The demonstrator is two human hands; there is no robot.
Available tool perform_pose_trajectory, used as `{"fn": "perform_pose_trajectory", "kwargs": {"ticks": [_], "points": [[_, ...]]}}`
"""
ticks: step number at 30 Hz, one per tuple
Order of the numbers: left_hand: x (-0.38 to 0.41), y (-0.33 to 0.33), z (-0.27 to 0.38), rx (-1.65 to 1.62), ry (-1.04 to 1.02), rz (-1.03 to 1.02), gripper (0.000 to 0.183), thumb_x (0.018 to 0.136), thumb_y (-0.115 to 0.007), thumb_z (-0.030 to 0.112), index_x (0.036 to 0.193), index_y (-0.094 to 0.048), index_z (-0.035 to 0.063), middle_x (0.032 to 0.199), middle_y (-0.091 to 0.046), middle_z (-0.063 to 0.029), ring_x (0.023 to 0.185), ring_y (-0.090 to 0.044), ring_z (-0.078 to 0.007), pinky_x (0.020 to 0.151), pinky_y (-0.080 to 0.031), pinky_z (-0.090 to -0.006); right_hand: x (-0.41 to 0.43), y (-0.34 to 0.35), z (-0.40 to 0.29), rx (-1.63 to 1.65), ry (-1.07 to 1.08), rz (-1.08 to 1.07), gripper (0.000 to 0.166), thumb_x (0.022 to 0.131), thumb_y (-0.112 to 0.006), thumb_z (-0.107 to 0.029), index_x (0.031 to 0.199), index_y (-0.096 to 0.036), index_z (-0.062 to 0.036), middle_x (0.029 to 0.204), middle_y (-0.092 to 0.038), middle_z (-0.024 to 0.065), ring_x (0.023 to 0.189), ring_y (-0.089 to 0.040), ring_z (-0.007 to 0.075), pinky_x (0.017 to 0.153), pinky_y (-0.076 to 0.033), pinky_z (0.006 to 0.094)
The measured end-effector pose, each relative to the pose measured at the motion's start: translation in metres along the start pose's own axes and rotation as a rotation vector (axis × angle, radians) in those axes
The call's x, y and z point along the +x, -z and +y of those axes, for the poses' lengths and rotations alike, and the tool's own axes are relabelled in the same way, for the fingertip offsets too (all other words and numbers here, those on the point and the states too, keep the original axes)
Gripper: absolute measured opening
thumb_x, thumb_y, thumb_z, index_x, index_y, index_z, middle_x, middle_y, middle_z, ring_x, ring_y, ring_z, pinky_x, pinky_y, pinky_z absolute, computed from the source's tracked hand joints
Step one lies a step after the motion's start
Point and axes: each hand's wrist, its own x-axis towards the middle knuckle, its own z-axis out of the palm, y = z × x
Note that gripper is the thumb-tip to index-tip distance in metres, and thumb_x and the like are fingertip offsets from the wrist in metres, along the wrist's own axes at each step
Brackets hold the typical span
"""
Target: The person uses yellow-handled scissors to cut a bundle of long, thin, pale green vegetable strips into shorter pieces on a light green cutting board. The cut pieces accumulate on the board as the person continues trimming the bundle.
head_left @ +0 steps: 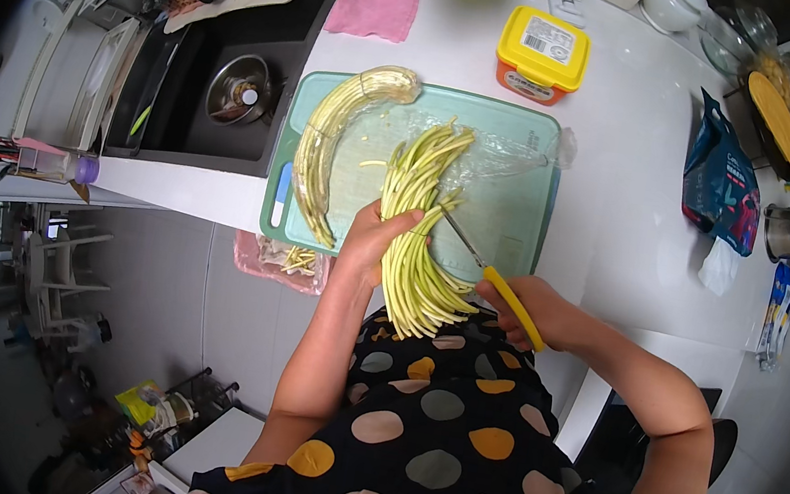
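Observation:
My left hand (375, 238) grips a bundle of pale green garlic scapes (416, 265) around its middle, over the near part of a green cutting board (518, 234). In my right hand (530, 308) are yellow-handled scissors (509, 293), their blades reaching up and left to the bundle beside my left thumb. A thin tie runs around the held bundle. At the left of the board lies a second, curved bundle of garlic scapes (319, 138), tied and partly in clear film. Crumpled clear plastic film (495, 156) lies on the board behind the held bundle. Small bits are scattered between the bundles.
A dark sink (187, 134) with a metal bowl (236, 84) is on the left. Behind the board are a pink cloth (374, 7) and a yellow-lidded tub (541, 55). A pink bin (279, 265) sits below the counter edge. On the right stands a dark blue pouch (723, 176).

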Motion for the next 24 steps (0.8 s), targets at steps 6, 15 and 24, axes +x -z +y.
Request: {"fn": "perform_pose_trajectory", "kwargs": {"ticks": [6,15,24], "points": [[0.001,-0.002,0.004,-0.008,0.020,-0.019,0.024,0.079,-0.062,0.006,0.100,-0.054,-0.0045,0.077,-0.061,-0.0128,0.060,-0.061,-0.0208,0.053,-0.052,-0.0314,-0.001,0.004,0.001,-0.097,0.135,-0.034,0.060,0.082,-0.042,-0.068,0.065,-0.040,-0.0106,0.055,-0.040,-0.0010,0.047,-0.042,0.0089,0.044,-0.038,0.0236],[0.001,0.001,0.004,0.010,0.039,-0.161,0.025,0.080,-0.064,0.005,0.102,-0.055,-0.0027,0.081,-0.061,-0.0098,0.065,-0.061,-0.0170,0.057,-0.052,-0.0282,0.002,0.012,-0.006,-0.120,0.077,-0.045,0.064,0.079,-0.040,-0.072,0.063,-0.037,-0.0112,0.054,-0.039,-0.0008,0.047,-0.041,0.0101,0.044,-0.037,0.0250],[0.003,0.002,0.001,0.009,0.028,-0.142,0.028,0.082,-0.064,0.013,0.101,-0.054,-0.0042,0.077,-0.061,-0.0123,0.062,-0.062,-0.0211,0.054,-0.053,-0.0315,0.010,0.016,-0.002,-0.183,0.161,0.056,0.059,0.083,-0.047,-0.062,0.067,-0.046,-0.0057,0.057,-0.046,0.0013,0.048,-0.045,0.0100,0.045,-0.039,0.0247]]}}
